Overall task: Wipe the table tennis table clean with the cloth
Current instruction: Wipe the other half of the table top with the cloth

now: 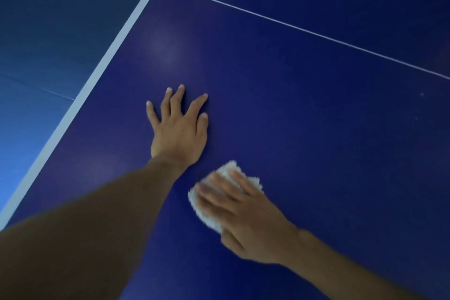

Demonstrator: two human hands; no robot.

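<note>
The dark blue table tennis table [304, 109] fills most of the head view. My left hand [179, 129] lies flat on it with fingers spread, palm down, holding nothing. Just to its lower right, my right hand [246, 217] presses a white fluffy cloth [253, 181] onto the surface with straight fingers. The hand covers most of the cloth; its edges show at the fingertips and on the left. The right hand looks blurred.
A wide white edge line [97, 73] runs diagonally along the table's left side, with blue floor [36, 44] beyond it. A thin white centre line [304, 29] crosses the top from upper left to right. A few small specks [422, 94] show at the right.
</note>
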